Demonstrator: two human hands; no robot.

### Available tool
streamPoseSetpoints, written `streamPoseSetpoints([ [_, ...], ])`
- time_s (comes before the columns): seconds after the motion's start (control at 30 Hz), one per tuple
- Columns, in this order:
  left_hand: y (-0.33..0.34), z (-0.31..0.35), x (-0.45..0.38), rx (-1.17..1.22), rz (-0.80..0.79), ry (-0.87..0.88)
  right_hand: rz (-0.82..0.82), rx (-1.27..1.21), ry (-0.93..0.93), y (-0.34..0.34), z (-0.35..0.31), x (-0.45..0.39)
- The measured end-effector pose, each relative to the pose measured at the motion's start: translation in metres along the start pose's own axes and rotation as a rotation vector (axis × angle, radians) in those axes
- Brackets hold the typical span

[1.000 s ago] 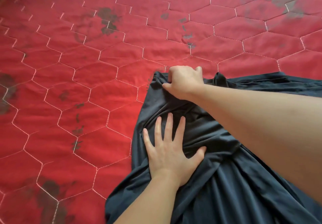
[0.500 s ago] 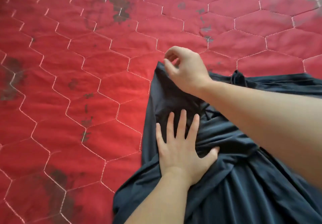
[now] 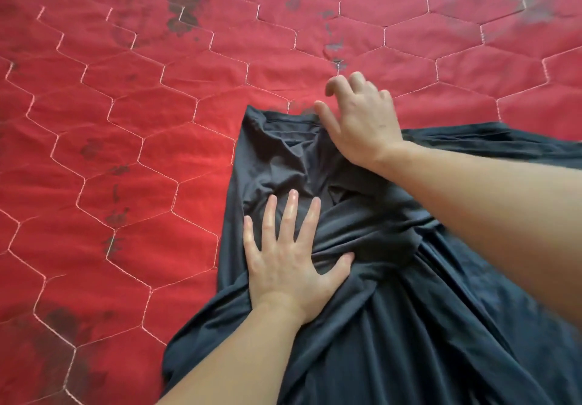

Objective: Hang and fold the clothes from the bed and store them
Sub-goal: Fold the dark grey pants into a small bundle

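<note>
Head view is showing my left hand [image 3: 285, 261] pressing flat, fingers spread, on the dark garment [image 3: 393, 310] lying on the red quilted bed [image 3: 126, 152]. My right hand [image 3: 362, 121] is hovering loosely curled over the garment's far edge, gripping nothing, just beyond my left hand.
</note>
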State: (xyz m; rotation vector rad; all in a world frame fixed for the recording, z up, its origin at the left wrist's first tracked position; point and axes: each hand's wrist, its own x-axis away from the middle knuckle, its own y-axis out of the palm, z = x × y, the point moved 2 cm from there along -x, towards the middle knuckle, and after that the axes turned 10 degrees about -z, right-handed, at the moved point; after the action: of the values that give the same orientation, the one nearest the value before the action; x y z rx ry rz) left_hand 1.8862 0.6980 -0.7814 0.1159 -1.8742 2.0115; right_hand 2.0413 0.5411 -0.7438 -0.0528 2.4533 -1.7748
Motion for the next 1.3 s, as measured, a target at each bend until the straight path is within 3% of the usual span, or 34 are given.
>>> streamPoseSetpoints([
  [0.07,-0.002,0.001,0.001,0.003,-0.020,-0.008,0.155,-0.068,-0.130,-0.018,0.003,0.040],
  [0.1,-0.004,0.001,0.001,-0.001,-0.021,-0.012,0.151,-0.040,-0.217,-0.024,0.006,0.064],
  [0.17,-0.005,0.000,0.002,-0.026,-0.044,-0.019,-0.022,0.082,-0.320,-0.018,0.021,0.103],
  [0.23,-0.007,-0.003,0.002,-0.040,-0.056,-0.037,-0.198,0.127,-0.247,-0.006,0.036,0.114],
  [0.33,-0.008,0.002,0.003,-0.044,-0.046,-0.046,-0.177,0.090,-0.025,-0.009,0.046,0.092],
  [0.43,-0.008,0.003,0.003,-0.059,-0.055,-0.044,-0.317,0.126,0.187,-0.021,0.052,0.065],
  [0.53,-0.007,0.001,0.003,-0.058,-0.049,-0.047,-0.460,0.116,0.213,-0.033,0.053,0.044],
  [0.6,-0.006,0.002,0.003,-0.055,-0.055,-0.046,-0.608,-0.003,0.217,-0.040,0.046,0.036],
  [0.67,-0.006,0.002,0.002,-0.039,-0.049,-0.041,-0.657,-0.082,0.194,-0.046,0.036,0.035],
  [0.73,-0.006,0.002,0.003,-0.034,-0.031,-0.039,-0.586,-0.085,0.074,-0.049,0.025,0.043],
  [0.83,-0.005,0.000,0.002,0.041,0.019,-0.015,-0.315,0.108,-0.194,-0.059,0.007,0.080],
  [0.93,-0.021,-0.003,0.009,0.452,0.178,0.042,-0.086,0.257,-0.377,-0.072,-0.015,0.139],
  [1.0,-0.038,-0.009,0.029,0.726,0.431,0.021,-0.080,0.244,-0.431,-0.075,-0.029,0.184],
  [1.03,-0.045,-0.012,0.042,0.860,0.484,-0.030,-0.097,0.241,-0.442,-0.073,-0.035,0.207],
  [1.07,-0.051,-0.014,0.056,1.017,0.429,-0.083,-0.120,0.240,-0.445,-0.069,-0.041,0.228],
  [1.17,-0.056,-0.004,0.089,1.278,-0.145,-0.241,-0.180,0.236,-0.438,-0.053,-0.059,0.280],
  [1.23,-0.053,0.008,0.097,1.173,-0.404,-0.301,-0.228,0.226,-0.424,-0.044,-0.072,0.300],
  [1.3,-0.048,0.018,0.097,0.886,-0.414,-0.299,-0.297,0.257,-0.393,-0.039,-0.081,0.312],
])
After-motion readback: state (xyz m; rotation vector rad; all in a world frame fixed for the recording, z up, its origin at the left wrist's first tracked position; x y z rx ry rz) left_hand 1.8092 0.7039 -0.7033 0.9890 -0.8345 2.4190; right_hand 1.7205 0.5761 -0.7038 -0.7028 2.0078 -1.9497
